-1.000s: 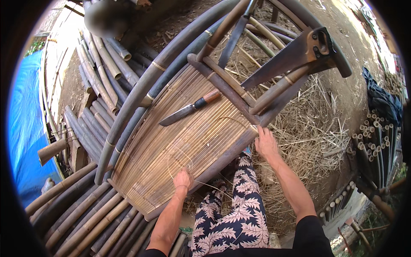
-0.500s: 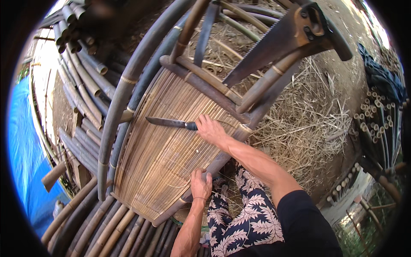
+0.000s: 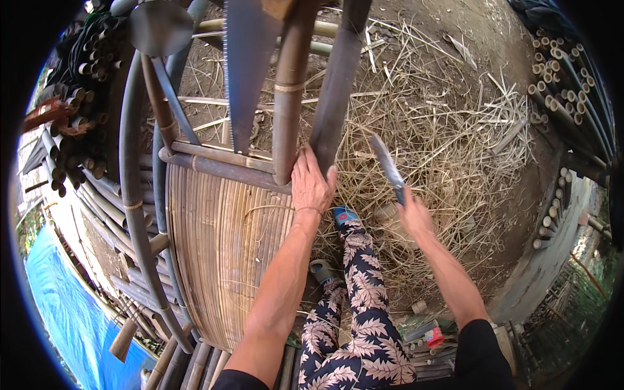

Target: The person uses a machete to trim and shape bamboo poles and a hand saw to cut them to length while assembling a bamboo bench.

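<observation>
A person wearing a black top and dark trousers with a pale leaf print works at a bamboo bench with a slatted seat (image 3: 214, 260). The left hand (image 3: 313, 185) lies on the seat's far right corner, its fingers stretched out against the frame beside an upright post (image 3: 292, 97), the thumb held apart. The right hand (image 3: 414, 214) has its fingers closed around the handle of a knife (image 3: 387, 168), which is raised off the seat's right edge, its blade slanting up and leftward above scattered bamboo shavings (image 3: 442, 143). A thin strip (image 3: 263, 207) curves across the slats near that far right corner. At the seat's far edge stands a saw (image 3: 247, 78), tip downward, teeth facing left. A blue tarp (image 3: 68, 305) spreads beyond the seat's left edge.
</observation>
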### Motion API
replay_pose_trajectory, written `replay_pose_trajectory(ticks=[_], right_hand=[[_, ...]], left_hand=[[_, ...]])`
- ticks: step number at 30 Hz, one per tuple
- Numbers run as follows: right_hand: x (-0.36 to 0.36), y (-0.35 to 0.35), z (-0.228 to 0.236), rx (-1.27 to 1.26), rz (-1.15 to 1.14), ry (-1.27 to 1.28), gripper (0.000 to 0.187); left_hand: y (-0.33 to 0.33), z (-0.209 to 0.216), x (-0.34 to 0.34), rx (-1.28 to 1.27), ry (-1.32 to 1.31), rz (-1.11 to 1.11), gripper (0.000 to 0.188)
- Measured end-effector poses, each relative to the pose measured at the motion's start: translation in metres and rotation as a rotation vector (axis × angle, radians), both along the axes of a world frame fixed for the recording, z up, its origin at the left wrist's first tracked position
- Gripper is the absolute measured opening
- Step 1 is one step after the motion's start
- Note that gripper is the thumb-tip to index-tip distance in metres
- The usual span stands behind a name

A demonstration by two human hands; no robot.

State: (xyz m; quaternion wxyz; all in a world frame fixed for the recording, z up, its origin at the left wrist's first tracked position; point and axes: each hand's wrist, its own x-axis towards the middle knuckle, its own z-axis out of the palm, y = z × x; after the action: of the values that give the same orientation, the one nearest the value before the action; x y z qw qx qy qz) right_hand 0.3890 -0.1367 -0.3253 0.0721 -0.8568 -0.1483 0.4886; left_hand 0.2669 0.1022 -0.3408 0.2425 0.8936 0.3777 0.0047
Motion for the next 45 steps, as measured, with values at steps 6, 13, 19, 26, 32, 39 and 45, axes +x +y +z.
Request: replay_pose_trajectory(ticks=[6,13,19,26,32,39,45], right_hand=[[-0.032,0.084,-0.12,0.208,0.53,-0.23,0.041],[0.032,-0.11,-0.097,-0.335,0.604,-0.12,0.056],[0.074,-0.302,-0.053,-0.783,0.403,-0.003,0.055],[-0.01,-0.299,-0.097,-0.544,-0.193,-0.069,0.055],[-0.01,-0.037,-0.061,0.238,-0.308,-0.198,0.053],[0.056,0.221,-0.22,0.457,0.125,-0.201,0.048],[0.017,0.135,-0.173,0.124,0.313,-0.079,0.047]], left_hand=[[-0.015,-0.032,0.021,0.143,0.13,0.009,0.084],[-0.018,-0.036,0.007,0.151,0.171,0.05,0.088],[-0.014,-0.035,0.014,0.127,0.196,0.068,0.09],[-0.012,-0.037,0.019,0.156,0.176,0.03,0.093],[-0.01,-0.036,0.006,0.127,0.2,0.037,0.094],[-0.008,-0.032,0.021,0.065,0.155,-0.036,0.096],[-0.008,-0.035,0.007,0.079,0.184,-0.005,0.097]])
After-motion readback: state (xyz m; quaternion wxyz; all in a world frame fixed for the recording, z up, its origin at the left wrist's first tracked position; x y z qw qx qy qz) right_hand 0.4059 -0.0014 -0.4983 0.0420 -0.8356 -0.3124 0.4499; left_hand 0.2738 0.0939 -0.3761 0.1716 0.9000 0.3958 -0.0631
